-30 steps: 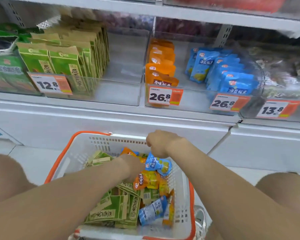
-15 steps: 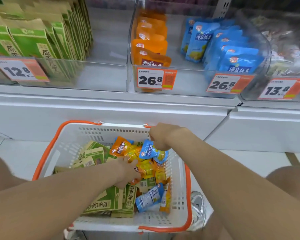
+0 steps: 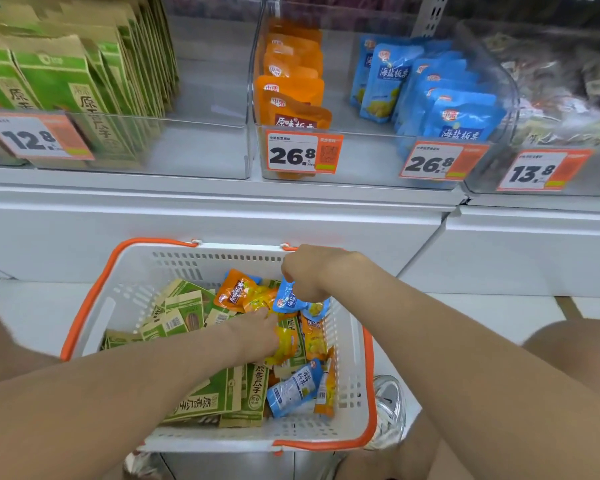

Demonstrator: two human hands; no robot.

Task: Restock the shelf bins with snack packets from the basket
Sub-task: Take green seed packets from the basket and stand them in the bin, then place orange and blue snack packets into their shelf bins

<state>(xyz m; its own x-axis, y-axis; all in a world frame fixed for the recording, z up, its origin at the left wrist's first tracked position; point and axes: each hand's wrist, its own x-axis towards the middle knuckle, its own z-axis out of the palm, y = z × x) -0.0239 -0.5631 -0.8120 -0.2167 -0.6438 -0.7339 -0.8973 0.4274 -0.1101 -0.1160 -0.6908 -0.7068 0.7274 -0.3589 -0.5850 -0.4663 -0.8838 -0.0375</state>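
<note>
From the head view, a white basket (image 3: 125, 306) with an orange rim sits on the floor in front of the shelf, between the person's knees, and both hands are down inside it. The right hand (image 3: 309, 271) is near the basket's far right corner, its grip closed around the top of a blue packet (image 3: 290, 301) that hangs from the fingers just above the pile. The left hand (image 3: 257, 332) reaches into the middle of the pile, fingers curled down among yellow and orange packets; whether its grip actually holds one cannot be told, since the fingertips are buried. An orange packet (image 3: 236, 291) lies just beyond the left hand, touching the blue one. Flat green packets (image 3: 215, 396) fill the basket's left and near side, and another blue packet (image 3: 293, 388) lies near the right wall. Above, clear shelf bins stand in a row: the left bin (image 3: 201, 147) holds upright green packets at its left end behind a 12.8 price tag (image 3: 32, 136); the middle bin (image 3: 361, 161) holds a row of orange packets on the left and blue packets on the right, each behind a 26.8 tag; a further bin on the right carries a 13.8 tag (image 3: 541, 169). A pale shoe (image 3: 390, 403) shows beside the basket's right edge.
</note>
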